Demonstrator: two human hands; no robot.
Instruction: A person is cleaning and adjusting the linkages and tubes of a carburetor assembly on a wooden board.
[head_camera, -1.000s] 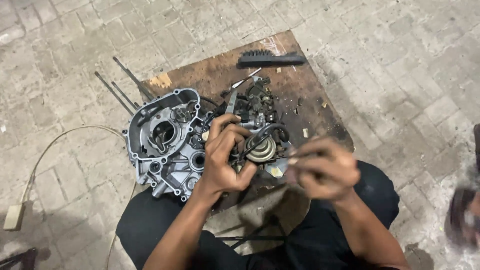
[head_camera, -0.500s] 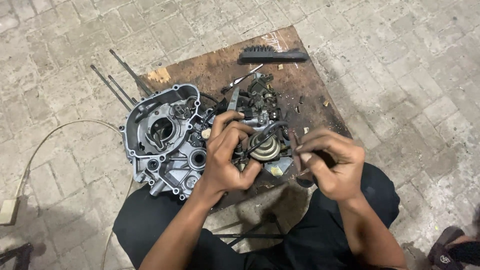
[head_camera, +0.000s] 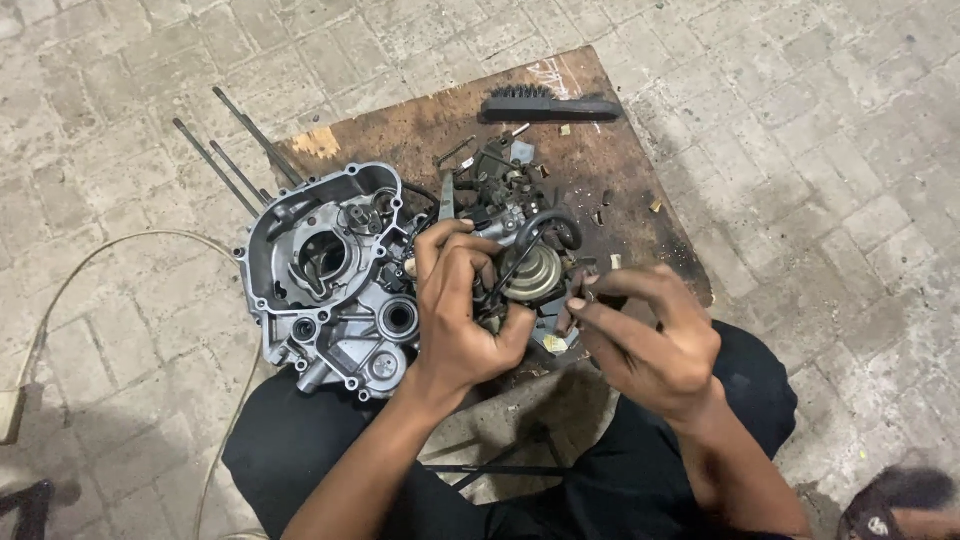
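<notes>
From the head camera, the left hand (head_camera: 462, 305) is clenched around a small carburetor (head_camera: 528, 268) with a round brass-coloured cap, held just above the near edge of a stained wooden board (head_camera: 420, 125). The right hand (head_camera: 645, 340) is beside it, thumb and forefinger pinched on a tiny part too small to identify. An aluminium engine crankcase (head_camera: 330, 275) lies just left of the left hand, long studs (head_camera: 235, 150) sticking out behind it. A black brush (head_camera: 548, 105) rests at the board's far edge.
</notes>
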